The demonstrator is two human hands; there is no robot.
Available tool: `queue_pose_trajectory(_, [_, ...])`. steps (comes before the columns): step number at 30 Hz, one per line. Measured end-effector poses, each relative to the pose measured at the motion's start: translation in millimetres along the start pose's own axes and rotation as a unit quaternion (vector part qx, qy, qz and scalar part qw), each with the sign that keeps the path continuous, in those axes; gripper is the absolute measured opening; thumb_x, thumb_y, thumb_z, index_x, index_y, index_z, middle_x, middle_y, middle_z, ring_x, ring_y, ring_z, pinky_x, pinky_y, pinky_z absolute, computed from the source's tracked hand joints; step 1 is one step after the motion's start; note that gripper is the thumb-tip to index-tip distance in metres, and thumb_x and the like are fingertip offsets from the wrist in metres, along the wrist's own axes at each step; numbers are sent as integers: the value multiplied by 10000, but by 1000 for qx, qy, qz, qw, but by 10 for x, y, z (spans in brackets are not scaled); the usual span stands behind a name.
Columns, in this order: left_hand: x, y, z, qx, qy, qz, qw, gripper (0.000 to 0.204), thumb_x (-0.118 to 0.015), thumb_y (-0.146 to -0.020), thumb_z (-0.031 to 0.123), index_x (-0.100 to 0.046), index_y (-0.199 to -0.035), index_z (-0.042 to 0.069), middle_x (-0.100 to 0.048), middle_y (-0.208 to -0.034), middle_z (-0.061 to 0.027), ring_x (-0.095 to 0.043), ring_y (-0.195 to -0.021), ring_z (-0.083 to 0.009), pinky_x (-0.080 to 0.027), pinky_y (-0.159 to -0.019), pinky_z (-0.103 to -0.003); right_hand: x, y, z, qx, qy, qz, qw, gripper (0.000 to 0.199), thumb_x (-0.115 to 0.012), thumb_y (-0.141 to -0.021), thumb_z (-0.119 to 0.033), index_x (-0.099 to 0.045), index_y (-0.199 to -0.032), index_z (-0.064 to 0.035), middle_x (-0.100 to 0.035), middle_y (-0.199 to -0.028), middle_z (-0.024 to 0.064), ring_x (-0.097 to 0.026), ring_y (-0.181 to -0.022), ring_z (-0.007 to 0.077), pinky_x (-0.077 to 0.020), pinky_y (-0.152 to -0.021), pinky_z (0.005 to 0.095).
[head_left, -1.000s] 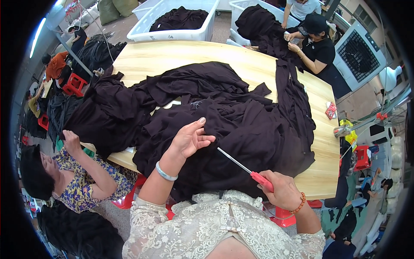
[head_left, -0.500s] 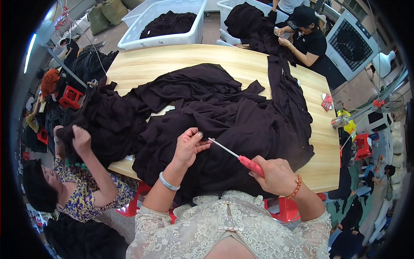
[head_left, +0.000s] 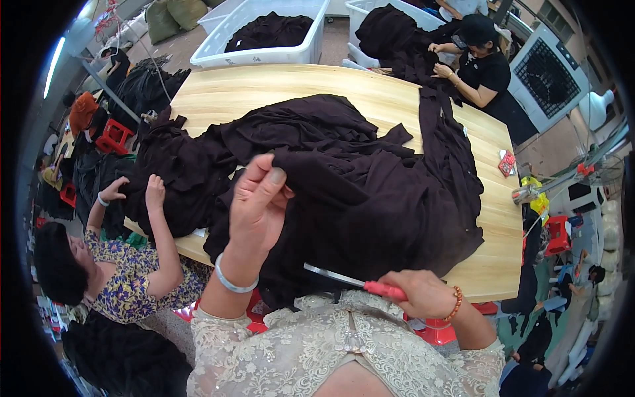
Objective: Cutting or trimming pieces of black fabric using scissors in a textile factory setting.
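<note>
A big heap of black cloth (head_left: 370, 192) lies across a pale wooden table (head_left: 278, 86). My left hand (head_left: 258, 205), with a silver bangle on its wrist, is raised close to the camera and pinches a fold of that cloth. My right hand (head_left: 423, 294) sits low near my chest, closed around the red handle of a pair of scissors (head_left: 357, 283); the metal blades point left toward the cloth's near edge. I wear a cream lace top.
A person in a flowered top (head_left: 126, 278) at the table's left edge has both hands on the cloth. Another person in black (head_left: 483, 66) works at the far right. Two white bins (head_left: 264, 46) with dark cloth stand beyond the table. Red stools (head_left: 116, 135) sit left.
My left hand has lifted a fold of cloth up toward me. My right hand pulled the scissors back and lower, near my chest. The person at the left moved both hands onto the cloth.
</note>
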State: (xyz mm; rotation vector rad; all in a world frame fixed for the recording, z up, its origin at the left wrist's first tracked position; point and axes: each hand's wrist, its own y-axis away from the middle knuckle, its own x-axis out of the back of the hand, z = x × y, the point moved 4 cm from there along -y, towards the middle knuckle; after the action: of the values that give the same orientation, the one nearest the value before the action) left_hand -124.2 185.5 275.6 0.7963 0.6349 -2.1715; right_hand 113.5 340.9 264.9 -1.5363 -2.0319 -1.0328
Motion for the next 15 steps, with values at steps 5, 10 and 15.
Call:
queue_pose_trajectory(5, [-640, -58, 789, -191, 136, -22, 972, 358, -456, -942, -10, -476, -1298, 23, -589, -1236, -119, -596, -1115, -208, -472, -989, -369, -234, -121, 6, 73, 2, -14, 997, 341, -629, -779, -124, -572, -1092, 1, -648, -879, 200, -644, -797, 367, -514, -708, 434])
queue_pose_trajectory(10, [-781, -506, 1774, -306, 21, -170, 937, 198, -487, -962, 67, -605, -1090, -28, -666, -1084, -129, -641, -1009, -192, -505, -957, -357, 280, -319, 286, -106, 43, 110, 987, 300, -656, -838, -166, -610, -1086, -2, -628, -930, 273, -614, -921, 422, -501, -771, 444])
queue_pose_trajectory(15, [-389, -966, 2075, -372, -42, -38, 927, 201, -545, -936, 102, -616, -1111, 35, -648, -1157, -111, -612, -1069, -250, -434, -998, -446, 1215, -477, 310, -12, 155, 391, 907, 529, -605, -822, -8, -453, -1323, -84, -370, -1413, 254, -532, -1063, 486, -494, -874, 465])
